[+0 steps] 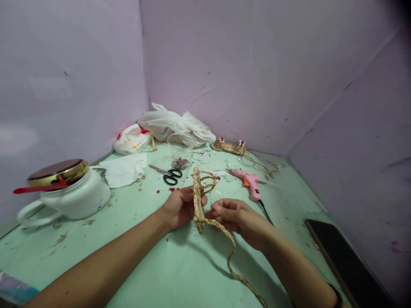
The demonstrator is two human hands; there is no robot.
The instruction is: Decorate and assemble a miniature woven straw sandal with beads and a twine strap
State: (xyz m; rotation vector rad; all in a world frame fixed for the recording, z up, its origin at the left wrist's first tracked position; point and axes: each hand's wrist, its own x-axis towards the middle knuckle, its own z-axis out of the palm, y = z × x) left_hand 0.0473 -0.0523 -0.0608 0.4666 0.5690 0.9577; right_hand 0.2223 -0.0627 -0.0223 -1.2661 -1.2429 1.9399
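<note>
My left hand (180, 208) is closed around a braided straw piece (197, 194), held on edge above the table. Thin braided loops (210, 182) stick out from its right side. From its lower end a long braided straw cord (229, 239) trails down to the right, toward the bottom of the view. Close to the right side of the piece, my right hand (236, 216) has its fingers curled and pinched together; anything between the fingertips is hidden. Beyond the hands lie black-handled scissors (170, 176) and, to the right, a pink glue gun (248, 182).
A white enamel pot (77, 194) with a gold-rimmed lid (59, 171) stands at left beside a white cloth (123, 170). Plastic bags (176, 128), a small tub of beads (180, 163) and a flower-trimmed straw piece (227, 147) sit farther back. A dark phone (343, 261) lies at right.
</note>
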